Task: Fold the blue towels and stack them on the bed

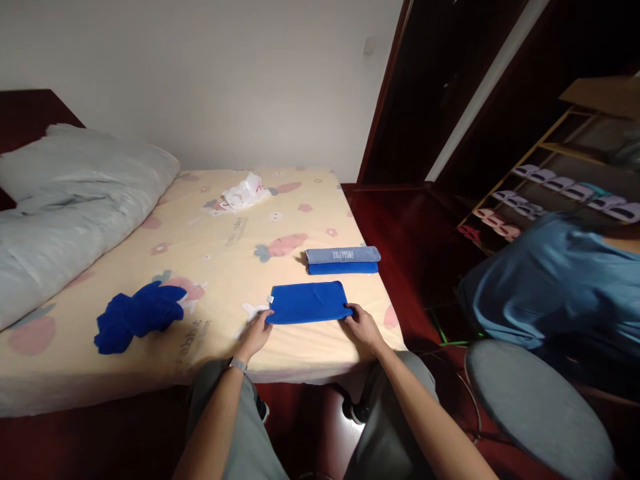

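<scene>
A blue towel, folded into a flat rectangle with a small white tag at its left edge, lies on the bed near the front edge. My left hand pinches its near left corner. At the near right corner, my right hand grips the cloth between thumb and fingers. Just beyond it rests a grey-blue folded towel with white lettering, with a blue folded cloth along its near side. A crumpled blue cloth lies farther left on the bed.
The bed has a cream patterned sheet. A white plastic bag sits at the back, a grey quilt at left. On the right are a round stool, a person in a blue top and a shoe rack.
</scene>
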Available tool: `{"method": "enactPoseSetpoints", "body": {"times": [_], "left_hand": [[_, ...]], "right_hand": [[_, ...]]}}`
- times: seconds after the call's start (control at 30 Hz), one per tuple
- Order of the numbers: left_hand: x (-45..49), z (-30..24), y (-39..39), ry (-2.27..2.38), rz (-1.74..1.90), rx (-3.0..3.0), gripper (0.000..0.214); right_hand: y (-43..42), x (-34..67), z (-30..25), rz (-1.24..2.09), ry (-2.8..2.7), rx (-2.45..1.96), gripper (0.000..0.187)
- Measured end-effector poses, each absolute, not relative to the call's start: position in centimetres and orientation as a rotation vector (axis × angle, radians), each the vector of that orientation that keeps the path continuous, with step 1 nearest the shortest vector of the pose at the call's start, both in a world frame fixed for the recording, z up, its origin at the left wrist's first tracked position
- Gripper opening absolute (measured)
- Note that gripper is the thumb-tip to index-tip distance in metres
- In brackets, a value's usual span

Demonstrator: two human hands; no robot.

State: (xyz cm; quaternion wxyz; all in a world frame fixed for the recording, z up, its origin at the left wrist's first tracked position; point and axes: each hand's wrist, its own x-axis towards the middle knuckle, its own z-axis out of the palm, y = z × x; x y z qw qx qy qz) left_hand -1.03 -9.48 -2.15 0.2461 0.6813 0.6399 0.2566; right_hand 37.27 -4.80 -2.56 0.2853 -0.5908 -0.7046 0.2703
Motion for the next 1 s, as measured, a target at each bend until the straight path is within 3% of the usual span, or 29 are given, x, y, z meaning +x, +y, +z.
{"method": "enactPoseSetpoints", "body": {"times": [0.23, 0.5, 1.0], "left_hand": [[-1.1, -3.1, -7.7, 1.692, 0.957, 1.553, 0.030], [-0.8, -2.0, -7.7, 1.733, 0.899, 1.582, 0.032], [0.0, -3.0, -6.3, 1.961, 0.922, 1.767, 0.045]], "right_hand": [[-4.2, 37.7, -2.7, 0.812, -1.824, -1.498, 0.041], [-2.8, 38.4, -2.9, 1.009, -1.727, -1.472, 0.033], [-1.0, 37.9, -4.1, 0.809, -1.799, -1.560, 0.045]]}}
